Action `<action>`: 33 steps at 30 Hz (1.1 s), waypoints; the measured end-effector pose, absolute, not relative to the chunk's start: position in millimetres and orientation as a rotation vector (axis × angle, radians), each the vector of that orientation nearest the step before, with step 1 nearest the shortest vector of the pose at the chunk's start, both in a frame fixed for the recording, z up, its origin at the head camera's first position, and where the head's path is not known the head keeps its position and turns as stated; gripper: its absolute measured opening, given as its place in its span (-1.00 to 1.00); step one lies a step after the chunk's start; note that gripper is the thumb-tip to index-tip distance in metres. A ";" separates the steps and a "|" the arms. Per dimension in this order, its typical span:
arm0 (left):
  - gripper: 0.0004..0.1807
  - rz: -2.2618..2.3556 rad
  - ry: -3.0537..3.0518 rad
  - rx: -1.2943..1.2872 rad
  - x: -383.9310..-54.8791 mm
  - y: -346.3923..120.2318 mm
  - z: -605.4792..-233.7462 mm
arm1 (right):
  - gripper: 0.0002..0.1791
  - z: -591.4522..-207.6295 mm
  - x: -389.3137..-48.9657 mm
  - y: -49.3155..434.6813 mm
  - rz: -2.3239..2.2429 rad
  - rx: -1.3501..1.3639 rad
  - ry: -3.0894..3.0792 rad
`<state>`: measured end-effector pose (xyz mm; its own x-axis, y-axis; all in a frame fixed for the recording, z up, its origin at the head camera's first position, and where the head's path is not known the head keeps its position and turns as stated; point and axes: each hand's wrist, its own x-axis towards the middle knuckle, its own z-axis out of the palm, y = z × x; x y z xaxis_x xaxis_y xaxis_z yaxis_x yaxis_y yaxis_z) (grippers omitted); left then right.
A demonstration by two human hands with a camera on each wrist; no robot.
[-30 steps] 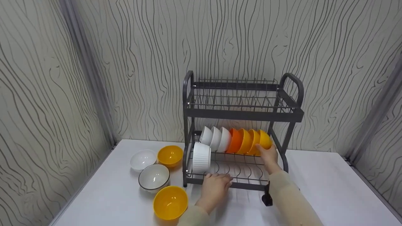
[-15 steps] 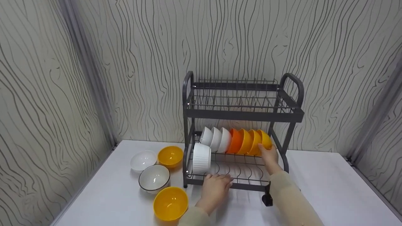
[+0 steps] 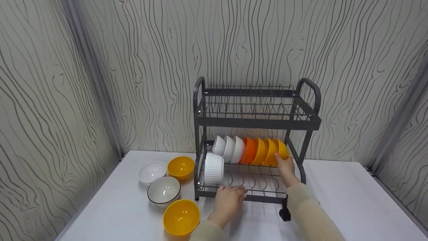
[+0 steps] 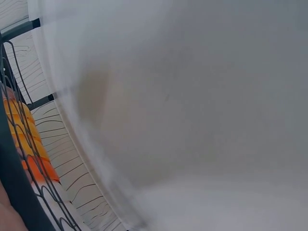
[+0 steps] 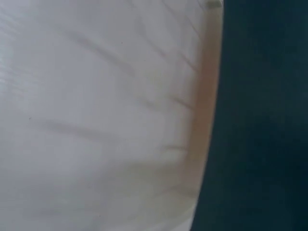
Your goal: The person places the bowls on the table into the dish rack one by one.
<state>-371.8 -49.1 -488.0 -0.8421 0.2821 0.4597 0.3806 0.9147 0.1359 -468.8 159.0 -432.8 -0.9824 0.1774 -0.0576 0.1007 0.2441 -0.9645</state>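
In the head view, my right hand (image 3: pixel 286 168) grips the rightmost yellow bowl (image 3: pixel 283 147) on the lower tier of a dark two-tier dish rack (image 3: pixel 257 122). Its thumb shows at the front; the other fingers are mostly hidden. That bowl ends a tilted row with two more yellow bowls, an orange bowl (image 3: pixel 249 150) and three white bowls (image 3: pixel 237 149). My left hand (image 3: pixel 228 202) holds the rack's front lower rail, fingers bent over it. A ribbed white bowl (image 3: pixel 214 168) stands on its side just behind and left of that hand.
Left of the rack, on the white table (image 3: pixel 117 207), sit a small white bowl (image 3: pixel 152 171), a yellow bowl (image 3: pixel 181 166), a dark-rimmed white bowl (image 3: pixel 164 189) and a nearer yellow bowl (image 3: pixel 181 217). A black fitting (image 3: pixel 285 214) juts from the rack's front right corner.
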 end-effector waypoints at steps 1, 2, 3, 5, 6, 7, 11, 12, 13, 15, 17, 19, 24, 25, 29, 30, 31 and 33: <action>-0.78 -0.311 -2.630 -0.482 -371.8 -48.9 -488.3 | -0.25 -431.9 -467.3 159.0 1.870 -0.275 -2.433; -0.78 -0.314 -2.628 -0.481 -371.9 -48.7 -488.2 | -0.26 -430.9 -465.9 158.7 1.863 -0.273 -2.444; -0.79 -0.316 -2.623 -0.484 -371.7 -48.8 -487.8 | -0.27 -429.8 -464.7 158.5 1.856 -0.273 -2.455; -0.79 -0.311 -2.613 -0.486 -370.6 -48.6 -487.7 | -0.31 -428.1 -461.2 158.5 1.837 -0.264 -2.478; -0.79 -0.306 -2.605 -0.488 -370.0 -48.7 -487.6 | -0.32 -427.0 -459.3 158.5 1.831 -0.257 -2.492; -0.78 -0.303 -2.600 -0.490 -369.6 -48.8 -487.3 | -0.33 -425.6 -457.4 158.4 1.819 -0.247 -2.506; -0.77 -0.294 -2.604 -0.495 -368.2 -49.2 -485.8 | -0.37 -419.9 -449.3 157.6 1.822 -0.177 -2.530; -0.76 -0.296 -2.609 -0.495 -368.1 -49.3 -485.6 | -0.38 -418.8 -447.4 157.0 1.819 -0.156 -2.532; -0.76 -0.299 -2.618 -0.495 -367.8 -49.4 -485.1 | -0.39 -417.6 -444.9 156.4 1.816 -0.134 -2.532; -0.75 -0.302 -2.630 -0.494 -367.8 -49.4 -485.1 | -0.39 -416.2 -439.8 155.0 1.806 -0.102 -2.545; -0.74 -0.311 -2.634 -0.494 -367.9 -49.6 -486.0 | -0.38 -416.2 -433.2 153.1 1.754 -0.065 -2.577; -0.74 -0.322 -2.629 -0.498 -367.1 -50.0 -486.0 | -0.35 -418.2 -424.4 151.6 1.685 -0.033 -2.621; -0.78 -0.336 -2.578 -0.516 -363.3 -52.1 -484.9 | -0.23 -431.3 -398.8 147.9 1.353 0.146 -2.707; -0.79 -0.338 -2.573 -0.519 -362.3 -52.4 -484.4 | -0.22 -434.4 -393.4 147.3 1.273 0.185 -2.711; -0.79 -0.369 -2.572 -0.530 -358.7 -52.8 -481.7 | -0.23 -447.4 -372.4 145.1 0.970 0.260 -2.741; -0.79 -0.380 -2.582 -0.530 -358.0 -52.8 -480.9 | -0.25 -451.4 -367.7 144.7 0.906 0.266 -2.737; -0.79 -0.387 -2.589 -0.531 -357.5 -52.8 -480.3 | -0.26 -455.4 -363.3 144.3 0.846 0.271 -2.727; -0.78 -0.404 -2.604 -0.530 -356.5 -52.5 -479.1 | -0.31 -463.8 -355.8 143.7 0.716 0.276 -2.710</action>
